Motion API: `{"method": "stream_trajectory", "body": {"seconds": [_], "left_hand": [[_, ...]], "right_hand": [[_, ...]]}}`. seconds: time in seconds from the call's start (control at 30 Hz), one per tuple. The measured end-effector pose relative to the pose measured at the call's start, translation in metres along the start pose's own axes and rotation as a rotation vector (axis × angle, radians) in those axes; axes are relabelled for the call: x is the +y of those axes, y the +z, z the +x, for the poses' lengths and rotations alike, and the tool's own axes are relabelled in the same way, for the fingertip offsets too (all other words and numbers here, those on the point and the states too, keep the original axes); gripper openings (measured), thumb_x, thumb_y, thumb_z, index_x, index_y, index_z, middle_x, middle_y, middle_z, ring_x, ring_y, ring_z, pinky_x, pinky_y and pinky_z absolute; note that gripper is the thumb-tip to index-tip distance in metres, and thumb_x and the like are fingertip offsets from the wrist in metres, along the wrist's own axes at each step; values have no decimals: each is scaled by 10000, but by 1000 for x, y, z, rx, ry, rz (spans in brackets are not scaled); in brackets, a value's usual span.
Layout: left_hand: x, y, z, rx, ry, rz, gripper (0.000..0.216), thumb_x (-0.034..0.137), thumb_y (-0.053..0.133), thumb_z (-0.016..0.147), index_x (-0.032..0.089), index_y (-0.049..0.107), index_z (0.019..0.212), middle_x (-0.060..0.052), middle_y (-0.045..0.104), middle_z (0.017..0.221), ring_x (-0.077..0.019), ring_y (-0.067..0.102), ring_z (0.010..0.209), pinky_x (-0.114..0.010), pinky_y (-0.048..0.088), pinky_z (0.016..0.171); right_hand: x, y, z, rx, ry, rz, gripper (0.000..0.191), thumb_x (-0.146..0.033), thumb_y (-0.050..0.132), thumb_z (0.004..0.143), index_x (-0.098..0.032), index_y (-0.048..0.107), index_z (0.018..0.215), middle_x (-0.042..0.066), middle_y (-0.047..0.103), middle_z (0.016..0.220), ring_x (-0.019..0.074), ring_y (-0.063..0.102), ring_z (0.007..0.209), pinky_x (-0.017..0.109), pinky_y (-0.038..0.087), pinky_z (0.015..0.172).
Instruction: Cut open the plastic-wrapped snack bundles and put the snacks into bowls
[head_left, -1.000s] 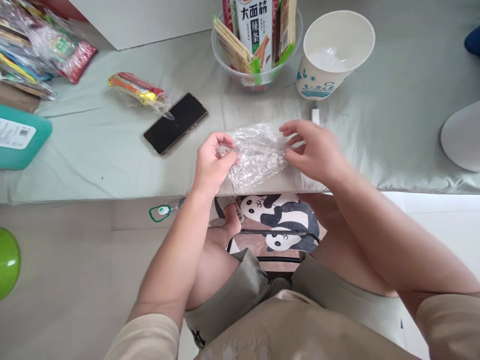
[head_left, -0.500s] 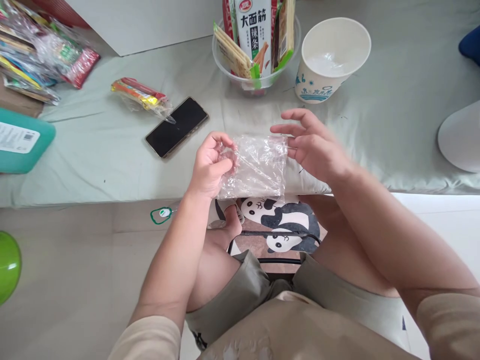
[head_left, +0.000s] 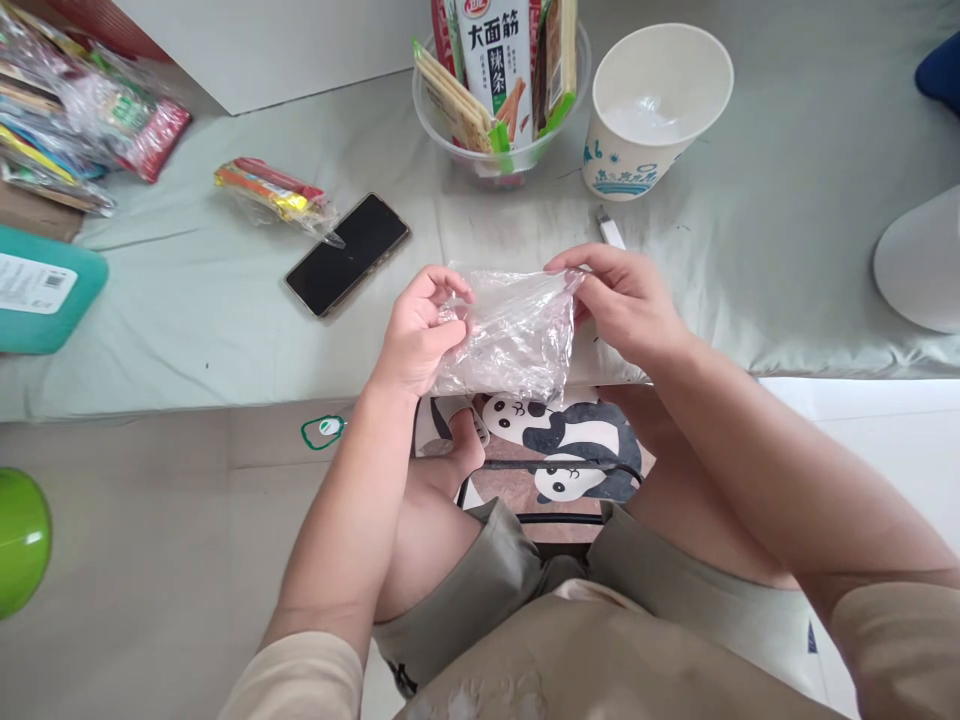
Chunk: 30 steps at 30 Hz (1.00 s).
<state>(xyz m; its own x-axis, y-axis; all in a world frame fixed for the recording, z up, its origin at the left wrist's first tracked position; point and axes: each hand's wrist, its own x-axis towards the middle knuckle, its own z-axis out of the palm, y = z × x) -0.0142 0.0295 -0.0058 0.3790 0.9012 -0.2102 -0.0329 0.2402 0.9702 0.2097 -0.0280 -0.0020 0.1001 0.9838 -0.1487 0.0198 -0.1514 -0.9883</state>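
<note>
A crumpled clear plastic bag (head_left: 510, 335) hangs between both my hands, just above the near edge of the pale green covered table (head_left: 225, 320). My left hand (head_left: 420, 330) pinches the bag's left side with curled fingers. My right hand (head_left: 622, 300) grips its upper right corner between thumb and fingers.
A black phone (head_left: 346, 253) lies left of my hands, with a snack packet (head_left: 274, 190) behind it. A clear bowl of snack packs (head_left: 499, 90) and a white paper cup (head_left: 652, 105) stand at the back. A teal box (head_left: 45, 290) and more packets sit far left. A white disc (head_left: 919, 260) sits far right.
The bag was lifted off the table edge. My right hand, open beside it half a second ago, has closed on its upper right corner.
</note>
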Motion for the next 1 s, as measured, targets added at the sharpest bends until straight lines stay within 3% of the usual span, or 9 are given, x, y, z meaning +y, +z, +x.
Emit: {"method": "stream_trajectory", "body": {"seconds": [0.1,0.27,0.4,0.53,0.63,0.73,0.87,0.93,1.0], "left_hand": [[-3,1,1,26,33,36,390,102,644,517,246,513,855,-9,602,982,-75,588,559,-179,288,360],[-10,4,0,140,145,123,470,151,739,607,283,498,988,-36,621,1208,-82,624,621,-183,336,412],[-14,5,-2,128,243,191,463,241,801,659,291,508,1014,-45,591,1236,-133,695,748,-212,443,491],[-11,-2,1,235,217,141,595,370,872,708,364,537,1200,-56,602,1320,-202,746,940,-258,551,631],[-4,-6,2,33,-25,-42,624,610,839,711,340,608,1223,-79,712,1201,-275,772,1005,-300,588,633],[2,-2,0,-209,-242,-70,555,645,854,656,222,704,982,-94,768,912,-287,791,844,-312,594,557],[3,7,-2,-77,-246,2,359,436,907,636,188,697,790,-35,734,693,-194,722,581,-249,533,436],[2,8,-2,-10,-190,-12,351,429,903,638,196,706,811,-16,725,662,-176,699,536,-232,501,399],[1,7,-1,-31,-168,-18,390,463,899,655,214,722,898,-2,719,641,-178,695,514,-229,481,380]], "right_hand": [[5,-2,3,33,48,103,221,-457,700,877,-272,669,995,-25,571,663,147,588,592,297,532,577],[10,-1,4,-88,169,314,547,-654,663,850,-321,527,1262,-13,685,812,189,691,699,344,581,648],[8,7,-2,-149,214,282,470,-399,914,672,-232,626,1004,-2,695,808,152,685,699,291,570,646],[8,10,-5,-107,146,255,282,-299,869,706,-210,622,809,-27,626,685,113,620,616,255,508,572],[6,10,-6,-78,70,265,283,-322,850,729,-216,600,809,-40,605,683,101,605,604,250,501,567],[2,9,-7,-65,37,225,315,-366,836,758,-231,554,806,-59,568,651,84,545,543,238,460,505],[-3,5,-10,-31,50,80,287,-413,787,854,-270,540,881,-92,484,544,80,399,414,245,313,385],[-3,2,-10,-10,44,28,264,-439,766,887,-286,552,914,-95,458,524,89,362,399,262,291,377],[-1,1,-10,12,23,30,266,-482,753,898,-295,567,936,-92,431,524,97,350,412,273,293,386]]}}
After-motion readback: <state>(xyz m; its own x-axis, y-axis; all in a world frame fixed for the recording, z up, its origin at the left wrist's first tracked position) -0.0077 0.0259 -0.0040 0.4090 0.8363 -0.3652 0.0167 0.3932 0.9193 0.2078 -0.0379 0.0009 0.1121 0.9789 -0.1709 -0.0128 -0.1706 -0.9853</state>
